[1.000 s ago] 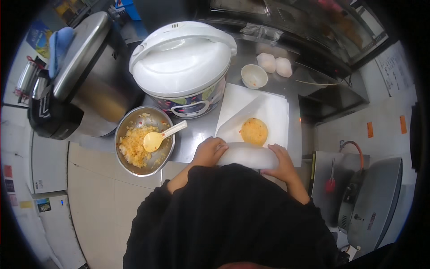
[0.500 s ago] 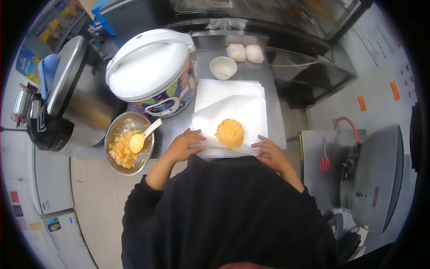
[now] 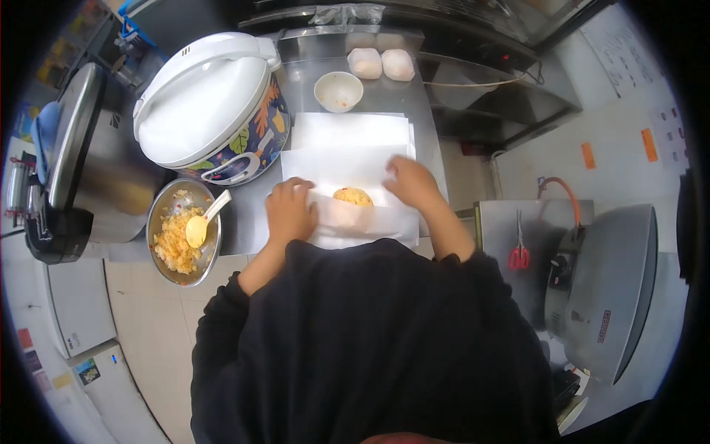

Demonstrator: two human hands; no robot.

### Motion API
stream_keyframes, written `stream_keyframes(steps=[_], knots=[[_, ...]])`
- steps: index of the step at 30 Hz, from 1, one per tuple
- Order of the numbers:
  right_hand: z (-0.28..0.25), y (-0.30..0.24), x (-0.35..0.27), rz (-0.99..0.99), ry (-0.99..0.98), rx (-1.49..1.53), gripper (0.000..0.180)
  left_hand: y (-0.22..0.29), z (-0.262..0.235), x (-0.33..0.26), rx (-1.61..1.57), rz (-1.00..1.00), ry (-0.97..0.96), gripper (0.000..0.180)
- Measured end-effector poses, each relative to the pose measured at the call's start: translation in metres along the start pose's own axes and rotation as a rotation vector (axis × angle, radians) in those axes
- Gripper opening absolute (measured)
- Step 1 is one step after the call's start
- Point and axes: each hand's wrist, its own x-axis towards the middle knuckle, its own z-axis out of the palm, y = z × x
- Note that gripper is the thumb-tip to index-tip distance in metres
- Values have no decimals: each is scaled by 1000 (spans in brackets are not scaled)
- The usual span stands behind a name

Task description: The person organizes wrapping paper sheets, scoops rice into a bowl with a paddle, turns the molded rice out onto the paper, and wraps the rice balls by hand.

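A rounded mound of orange fried rice [image 3: 353,195] sits on a white paper sheet [image 3: 347,164]. The sheet's near edge is folded up and hides the mound's near part. My left hand [image 3: 291,212] is closed at the left end of this flap, its fingers curled round the paper. My right hand [image 3: 414,183] is closed over the right part of the sheet, beside the mound; what its fingertips hold, if anything, I cannot make out. More white paper [image 3: 347,130] lies stacked beneath.
Left of the paper, a steel bowl [image 3: 214,253] holds loose fried rice and a pale spoon [image 3: 197,231]. Behind stands a large white-lidded rice container [image 3: 207,96]. A small white bowl [image 3: 339,92] and two wrapped bundles [image 3: 381,64] are at the back. Red-handled scissors [image 3: 519,257] lie right.
The paper's near edge has come up over the near part of the rice mound. Both hands have moved away from me and closed from a spread pose. The view has shifted a little.
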Motion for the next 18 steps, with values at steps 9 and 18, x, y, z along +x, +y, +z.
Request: stream_keyframes(steps=[9,18], knots=[[1,8,105,-259,-276,-168,31,36,15,-19,-111,822,-72,42],[-36,-55,21,-558,-448,-340,16,43,19,-13,-47,458,-100,49]])
